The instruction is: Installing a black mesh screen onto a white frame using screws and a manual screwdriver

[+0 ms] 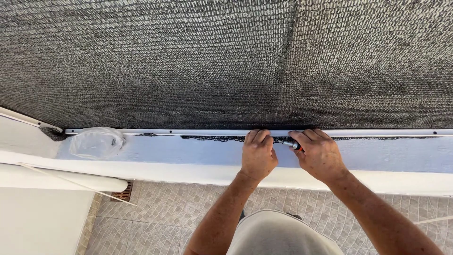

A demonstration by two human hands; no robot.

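At the far left a clear plastic bag point(96, 141) lies crumpled on the white ledge point(188, 153), with a few small dark bits inside it. Below it, down on the tiled floor point(179, 208), a brown drain grate point(123, 192) sits beside a white pipe point(61, 183). Above the ledge hangs a wide sheet of dark grey mesh point(212, 61), its lower edge tucked along a thin white strip point(198, 131) dotted with small screws.

Near the middle, the left hand point(258, 155) presses flat on the ledge, its fingers point(257, 137) curled over the frayed mesh edge point(222, 138) and pinning it against the strip. Just beside it, almost touching, the right hand point(321, 156) is clenched around a small tool with an orange and silver end point(293, 145), which pokes out toward the left hand at the mesh edge. The rest of the tool is hidden in the palm. To the right the ledge and strip run on.
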